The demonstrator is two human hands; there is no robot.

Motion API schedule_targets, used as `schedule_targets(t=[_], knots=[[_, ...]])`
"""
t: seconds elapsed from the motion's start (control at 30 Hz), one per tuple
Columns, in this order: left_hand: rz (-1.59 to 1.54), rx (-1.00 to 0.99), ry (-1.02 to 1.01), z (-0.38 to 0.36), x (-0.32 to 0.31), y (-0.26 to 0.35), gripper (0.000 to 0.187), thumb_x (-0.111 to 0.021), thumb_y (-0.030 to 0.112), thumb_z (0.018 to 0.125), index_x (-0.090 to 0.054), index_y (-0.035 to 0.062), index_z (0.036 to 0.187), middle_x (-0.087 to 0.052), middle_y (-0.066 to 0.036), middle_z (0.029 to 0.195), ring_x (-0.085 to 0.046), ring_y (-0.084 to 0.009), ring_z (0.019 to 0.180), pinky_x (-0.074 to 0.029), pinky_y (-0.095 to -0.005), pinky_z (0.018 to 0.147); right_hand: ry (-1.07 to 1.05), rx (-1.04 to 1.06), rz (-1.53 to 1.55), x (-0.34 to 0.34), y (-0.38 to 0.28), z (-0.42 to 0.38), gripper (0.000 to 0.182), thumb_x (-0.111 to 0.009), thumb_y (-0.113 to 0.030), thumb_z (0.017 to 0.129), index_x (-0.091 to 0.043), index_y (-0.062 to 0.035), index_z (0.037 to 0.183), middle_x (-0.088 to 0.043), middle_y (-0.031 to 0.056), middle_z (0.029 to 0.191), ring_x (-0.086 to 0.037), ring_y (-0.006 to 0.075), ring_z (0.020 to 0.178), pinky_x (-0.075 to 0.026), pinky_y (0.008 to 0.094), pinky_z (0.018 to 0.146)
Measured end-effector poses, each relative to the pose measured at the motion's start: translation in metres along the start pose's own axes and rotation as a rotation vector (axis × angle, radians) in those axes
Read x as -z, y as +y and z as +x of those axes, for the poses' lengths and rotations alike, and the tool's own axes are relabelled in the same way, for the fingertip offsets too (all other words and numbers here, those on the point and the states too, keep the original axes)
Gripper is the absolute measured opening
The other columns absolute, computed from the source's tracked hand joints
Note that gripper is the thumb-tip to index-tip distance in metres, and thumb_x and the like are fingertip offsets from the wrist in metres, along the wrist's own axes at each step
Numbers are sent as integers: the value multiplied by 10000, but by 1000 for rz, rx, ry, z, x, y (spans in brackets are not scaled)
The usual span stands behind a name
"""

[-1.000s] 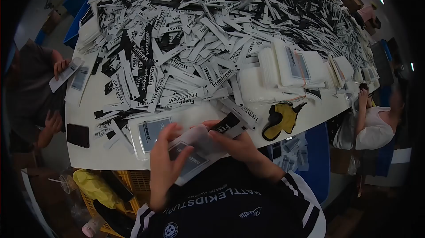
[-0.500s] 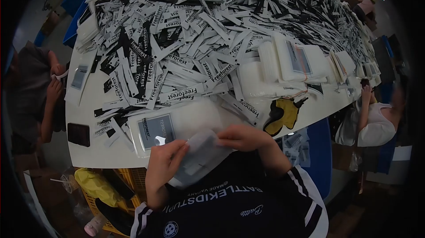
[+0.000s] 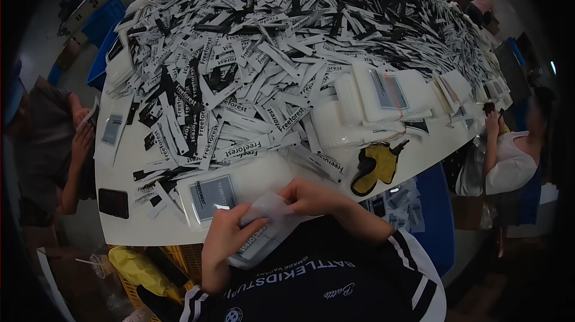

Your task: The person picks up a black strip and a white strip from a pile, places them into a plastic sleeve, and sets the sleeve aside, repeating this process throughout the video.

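Note:
Close to my body, a frosted translucent plastic bag (image 3: 271,209) is held in both hands, with "Freeforest" lettering showing in its lower part. My left hand (image 3: 227,232) is closed on the bag's left side, thumb on top. Fingers pinched, my right hand (image 3: 311,196) grips its upper right edge. Just beyond the hands lies a pile of clear bags (image 3: 254,173) with a grey-blue printed label. Past that, a large heap of black and white "Freeforest" stick packets (image 3: 239,91) spreads over the white table (image 3: 150,229).
Rubber-banded bag stacks (image 3: 389,97) sit at right, near a yellow and black object (image 3: 377,166). A phone-like dark slab (image 3: 114,202) lies at the left edge. A blue bin (image 3: 434,220) holds packed bags. Co-workers stand left (image 3: 54,136) and right (image 3: 512,166).
The view has tilted upward a little, shifting the table lower. Both hands keep hold of the bag, now closer together, and "Freeforest" lettering has come into sight on it.

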State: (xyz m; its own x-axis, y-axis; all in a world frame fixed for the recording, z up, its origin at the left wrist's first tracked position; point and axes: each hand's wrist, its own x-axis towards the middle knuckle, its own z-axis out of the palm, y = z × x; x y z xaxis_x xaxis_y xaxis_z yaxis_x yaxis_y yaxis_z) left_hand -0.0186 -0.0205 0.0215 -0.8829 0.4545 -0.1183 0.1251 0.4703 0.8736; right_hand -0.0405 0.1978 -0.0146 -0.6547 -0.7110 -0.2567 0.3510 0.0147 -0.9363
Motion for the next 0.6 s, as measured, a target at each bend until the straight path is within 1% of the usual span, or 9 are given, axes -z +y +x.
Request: schedule_targets(t=[0.13, 0.23, 0.3, 0.33, 0.43, 0.5, 0.53, 0.57, 0.6], knots=[[21, 1, -31, 7, -1, 3, 236, -724, 182, 732, -625, 16, 867, -570, -148, 568, -569, -228, 466, -416, -280, 446, 64, -2, -122, -1, 3, 6, 182, -623, -89, 749, -670, 20, 886, -636, 6, 728, -523, 37, 652, -426, 205, 603], [9, -26, -39, 14, 4, 8, 229, -726, 180, 728, -631, 13, 853, -569, -137, 564, -561, -195, 460, -407, -268, 448, 60, -11, -103, 6, -8, 4, 187, -649, -73, 721, -673, 15, 884, -640, 11, 730, -530, 42, 649, -435, 216, 602], [-63, -44, -9, 19, 12, 23, 203, -722, 162, 725, -635, 8, 824, -570, -132, 569, -539, -149, 463, -401, -258, 457, -43, -2, 180, 12, -22, -2, 167, -654, -50, 705, -673, 15, 858, -636, 6, 708, -527, 43, 635, -430, 212, 593], [-54, -58, -3, 20, 12, 24, 203, -722, 162, 725, -635, 8, 824, -570, -132, 569, -539, -149, 463, -401, -258, 457, -42, 11, 169, 12, -25, -1, 167, -654, -50, 705, -673, 15, 858, -636, 6, 708, -527, 43, 635, -430, 212, 593], [-110, -123, 20, 23, 10, 23, 178, -712, 149, 734, -642, 6, 814, -575, -113, 580, -511, -94, 492, -397, -251, 471, -49, 58, -10, 14, -30, -2, 188, -638, -65, 733, -667, 16, 900, -633, 1, 731, -534, 41, 663, -437, 204, 617], [-92, -67, -73, 26, 11, 20, 179, -705, 151, 740, -648, 11, 836, -587, -101, 608, -514, -65, 533, -405, -240, 489, -65, -34, -181, 16, -29, -1, 195, -635, -64, 739, -657, 29, 910, -638, 3, 758, -533, 37, 693, -438, 204, 639], [-135, 8, -97, 25, 16, 23, 171, -684, 133, 765, -650, -7, 857, -612, -68, 638, -525, -44, 584, -417, -223, 512, -85, -1, -125, 21, -28, 1, 189, -656, -116, 766, -653, 36, 878, -644, 2, 762, -519, 29, 690, -435, 207, 629], [-119, -14, -100, 24, 17, 25, 171, -684, 133, 765, -650, -7, 857, -612, -68, 638, -525, -44, 584, -417, -223, 512, -71, 19, -137, 20, -30, -4, 189, -656, -116, 766, -653, 36, 878, -644, 2, 762, -519, 29, 690, -435, 207, 629], [-229, -22, 29, 24, 17, 27, 166, -671, 118, 777, -646, -21, 864, -625, -59, 664, -534, -46, 602, -424, -218, 526, 119, 75, 107, 5, -50, -16, 193, -654, -144, 784, -649, 37, 848, -644, 10, 731, -509, 36, 664, -430, 215, 614]])
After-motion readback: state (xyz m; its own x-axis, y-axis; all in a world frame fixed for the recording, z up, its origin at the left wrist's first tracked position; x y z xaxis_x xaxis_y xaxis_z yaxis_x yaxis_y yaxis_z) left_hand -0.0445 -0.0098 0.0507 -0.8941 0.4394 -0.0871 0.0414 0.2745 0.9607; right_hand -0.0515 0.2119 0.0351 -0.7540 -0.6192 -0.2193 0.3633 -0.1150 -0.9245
